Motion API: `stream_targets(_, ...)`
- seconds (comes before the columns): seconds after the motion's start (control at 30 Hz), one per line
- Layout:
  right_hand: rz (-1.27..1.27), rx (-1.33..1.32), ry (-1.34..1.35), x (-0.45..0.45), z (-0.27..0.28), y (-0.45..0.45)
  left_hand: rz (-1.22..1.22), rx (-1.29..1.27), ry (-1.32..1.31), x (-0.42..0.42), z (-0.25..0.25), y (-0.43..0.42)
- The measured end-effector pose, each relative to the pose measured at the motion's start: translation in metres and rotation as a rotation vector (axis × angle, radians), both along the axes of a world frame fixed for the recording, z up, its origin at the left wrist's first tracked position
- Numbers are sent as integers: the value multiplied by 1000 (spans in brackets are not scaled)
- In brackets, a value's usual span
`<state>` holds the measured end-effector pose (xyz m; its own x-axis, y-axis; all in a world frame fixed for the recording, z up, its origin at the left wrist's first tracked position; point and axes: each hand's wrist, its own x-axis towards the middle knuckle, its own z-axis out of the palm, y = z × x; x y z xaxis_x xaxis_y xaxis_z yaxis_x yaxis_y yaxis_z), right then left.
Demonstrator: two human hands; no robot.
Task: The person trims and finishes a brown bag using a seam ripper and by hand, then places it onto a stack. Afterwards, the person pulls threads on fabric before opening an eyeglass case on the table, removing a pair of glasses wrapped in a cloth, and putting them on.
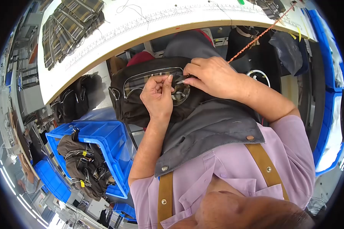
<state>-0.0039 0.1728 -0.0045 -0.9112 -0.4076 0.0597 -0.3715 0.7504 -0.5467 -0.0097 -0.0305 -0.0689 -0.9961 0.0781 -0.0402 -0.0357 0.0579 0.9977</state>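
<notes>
Across the top of the frame curves a white table (122, 34); below it, at centre, the dark zipped bag (135, 110) rests on the lap, and a blue crate (116, 143) of dark bags sits lower left. Over the bag, the right hand (217, 77) pinches a small pointed item (180, 81); the left hand (157, 95) is nearly closed, thumb against fingertip, contents unclear

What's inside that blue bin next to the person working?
The blue bin holds a heap of dark brown fabric items with metal fittings and a few yellow tags. The heap covers whatever lies beneath it, so that can't be seen.
</notes>
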Motion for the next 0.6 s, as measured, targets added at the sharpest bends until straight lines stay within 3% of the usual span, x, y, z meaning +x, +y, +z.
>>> stream_targets(0.6,22,-13,-72,-9,-8,-3,-14,-5,11,-1,3,2)
